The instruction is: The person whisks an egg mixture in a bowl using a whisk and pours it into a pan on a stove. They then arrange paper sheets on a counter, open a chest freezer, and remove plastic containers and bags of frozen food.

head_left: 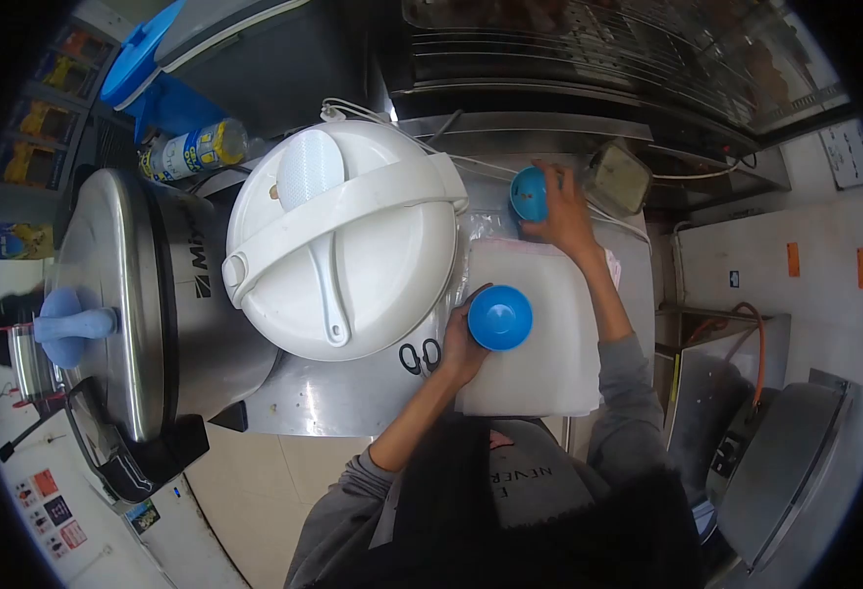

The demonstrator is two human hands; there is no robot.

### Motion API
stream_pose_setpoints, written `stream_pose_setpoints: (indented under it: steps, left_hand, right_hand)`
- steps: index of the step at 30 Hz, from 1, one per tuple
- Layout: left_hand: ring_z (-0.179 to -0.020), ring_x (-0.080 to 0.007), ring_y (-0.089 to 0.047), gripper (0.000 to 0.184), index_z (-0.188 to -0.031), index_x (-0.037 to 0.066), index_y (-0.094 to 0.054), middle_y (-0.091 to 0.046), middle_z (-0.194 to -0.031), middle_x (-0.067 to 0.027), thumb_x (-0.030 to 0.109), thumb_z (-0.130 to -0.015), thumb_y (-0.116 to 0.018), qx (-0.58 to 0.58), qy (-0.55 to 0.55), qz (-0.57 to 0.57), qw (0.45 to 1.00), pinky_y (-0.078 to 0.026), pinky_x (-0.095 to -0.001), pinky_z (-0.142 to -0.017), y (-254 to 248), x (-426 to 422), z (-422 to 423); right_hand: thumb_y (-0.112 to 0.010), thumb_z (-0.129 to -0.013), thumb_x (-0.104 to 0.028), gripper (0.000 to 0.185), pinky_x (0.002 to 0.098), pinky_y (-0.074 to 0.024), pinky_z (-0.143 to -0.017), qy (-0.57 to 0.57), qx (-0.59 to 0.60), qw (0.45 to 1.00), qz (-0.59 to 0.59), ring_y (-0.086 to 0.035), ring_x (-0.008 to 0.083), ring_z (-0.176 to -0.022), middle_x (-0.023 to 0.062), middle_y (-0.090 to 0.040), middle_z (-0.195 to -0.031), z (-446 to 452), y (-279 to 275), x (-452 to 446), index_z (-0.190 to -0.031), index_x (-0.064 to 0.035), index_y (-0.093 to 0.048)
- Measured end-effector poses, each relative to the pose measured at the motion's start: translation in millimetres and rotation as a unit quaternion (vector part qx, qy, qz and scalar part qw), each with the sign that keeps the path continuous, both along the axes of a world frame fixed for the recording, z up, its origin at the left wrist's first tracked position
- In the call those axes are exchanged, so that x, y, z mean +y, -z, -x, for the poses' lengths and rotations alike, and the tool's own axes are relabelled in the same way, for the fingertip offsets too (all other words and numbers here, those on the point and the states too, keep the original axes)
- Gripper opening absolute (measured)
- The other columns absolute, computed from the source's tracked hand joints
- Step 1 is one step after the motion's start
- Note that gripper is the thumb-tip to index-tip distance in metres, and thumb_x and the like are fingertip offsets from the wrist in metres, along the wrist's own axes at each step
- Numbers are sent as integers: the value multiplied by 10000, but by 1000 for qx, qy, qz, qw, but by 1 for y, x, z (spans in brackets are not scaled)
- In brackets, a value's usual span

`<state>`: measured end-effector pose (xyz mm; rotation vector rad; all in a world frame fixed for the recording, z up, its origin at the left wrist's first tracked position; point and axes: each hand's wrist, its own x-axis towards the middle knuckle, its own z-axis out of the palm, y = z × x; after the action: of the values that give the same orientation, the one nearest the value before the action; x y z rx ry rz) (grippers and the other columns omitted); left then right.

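Note:
My left hand (462,349) is wrapped around the side of a small blue bowl (500,318), whose open top faces me. Farther back, my right hand (566,218) grips the rim of a second blue bowl (528,194) with some specks on it. Under my hands lies a stack of white paper sheets (535,378). The dark handles of a pair of scissors (420,356) show just left of my left hand. Beside my right hand stands a small squarish container (618,179); its contents are not clear.
A large white rice cooker (392,275) fills the table's left, with a white rice paddle (328,290) on its lid. Farther left stands a big steel pot (107,314) with clamps. A labelled bottle (196,149) lies behind. A glass-fronted cabinet (589,49) borders the back.

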<state>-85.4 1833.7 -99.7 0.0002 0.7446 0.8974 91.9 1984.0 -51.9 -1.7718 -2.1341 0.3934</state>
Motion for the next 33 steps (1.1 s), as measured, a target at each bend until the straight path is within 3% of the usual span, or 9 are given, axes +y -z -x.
stream_pose_setpoints:
  steps: [5,8,13,17,19,20,23,31,33]
  left_hand:
    - [-1170,-207,-397,462,-1289,119,-353,-402,-1277,-62,337,-887,-289,19,-39,-44,998,-349,-376,-949,14,16,-15]
    - [-1180,-207,-385,482,-1311,124,-316,-388,-1286,-64,350,-886,-305,-8,-62,-77,995,-329,-369,-967,6,22,-24]
    - [-1240,-218,-297,522,-1339,144,-276,-326,-1336,-55,402,-887,-317,-82,-62,-89,991,-282,-385,-1000,-20,22,-23]
    - [-1254,-220,-269,515,-1339,139,-274,-294,-1359,-56,392,-893,-315,-46,-106,-51,992,-261,-399,-1013,-36,14,-20]
    - [-1262,-229,-250,541,-1339,98,-255,-277,-1365,-63,403,-898,-329,125,51,-174,976,-230,-404,-1032,-37,3,-12]
    - [-1262,-229,-250,541,-1339,98,-255,-277,-1365,-63,403,-898,-329,127,50,-174,975,-230,-404,-1032,-39,-2,-7]
    - [-1174,-215,-386,443,-1251,51,-384,-394,-1282,-77,336,-914,-352,182,243,-239,922,-281,-352,-992,-45,-23,19]
    - [-1120,-189,-426,337,-1200,47,-433,-442,-1209,-84,148,-879,-451,298,241,-217,898,-325,-303,-941,-42,-96,68]
    - [-1117,-184,-426,307,-1150,45,-481,-470,-1183,-91,173,-872,-494,321,175,-169,915,-347,-302,-926,-30,-108,66]
  right_hand:
    - [-780,-492,-175,860,422,-399,-874,-144,195,966,85,-440,394,-1041,163,-392,-1140,8,-62,-49,-1236,-112,-355]
    - [-784,-490,-162,857,416,-409,-875,-209,83,970,96,-426,405,-1065,160,-376,-1143,14,-56,-82,-1229,-111,-354]
    - [-784,-481,-145,860,425,-414,-886,-142,133,963,186,-423,405,-1079,162,-346,-1168,9,-50,-85,-1221,-104,-347]
    - [-776,-472,-182,866,416,-372,-919,-110,165,976,92,-410,355,-1099,166,-367,-1145,9,-73,-33,-1219,-80,-350]
    - [-761,-489,-179,859,417,-391,-907,-93,187,978,-31,-426,361,-1080,163,-332,-1178,23,-78,7,-1246,-125,-357]
    - [-755,-493,-174,866,420,-398,-902,-74,188,977,-69,-434,365,-1072,160,-317,-1192,35,-83,25,-1259,-146,-354]
    - [-750,-498,-163,886,425,-408,-897,-105,176,972,-113,-446,372,-1059,151,-296,-1206,71,-70,78,-1283,-186,-340]
    - [-794,-551,-210,932,419,-341,-980,-204,169,958,-109,-377,362,-1164,159,-240,-1343,109,-32,110,-1325,-131,-280]
    - [-797,-551,-222,935,429,-335,-985,-180,183,946,-200,-342,361,-1190,155,-240,-1343,96,-32,101,-1326,-139,-280]
